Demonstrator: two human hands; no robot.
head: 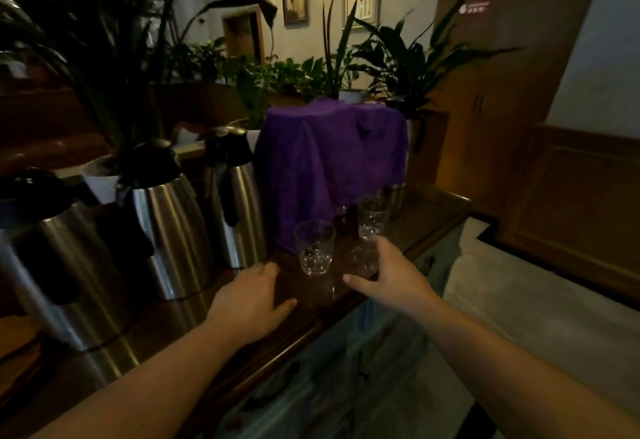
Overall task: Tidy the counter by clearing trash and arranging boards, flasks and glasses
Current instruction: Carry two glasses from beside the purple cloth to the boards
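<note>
Three steel flasks with black tops stand in a row on the dark wooden counter (433,217): one at the left (69,265), one in the middle (173,231), one further back (239,203). A clear cut glass (314,248) stands upright near the counter's front edge. My right hand (388,272) is wrapped around a second glass (363,258), just right of the first. A third glass (373,215) stands behind it. My left hand (252,300) rests flat on the counter, fingers spread, left of the first glass and holding nothing.
A purple cloth (332,168) covers a tall object at the back of the counter, right behind the glasses. Potted plants (398,68) line the far side. A wooden wall panel (571,196) stands to the right, and the floor lies below the counter's front edge.
</note>
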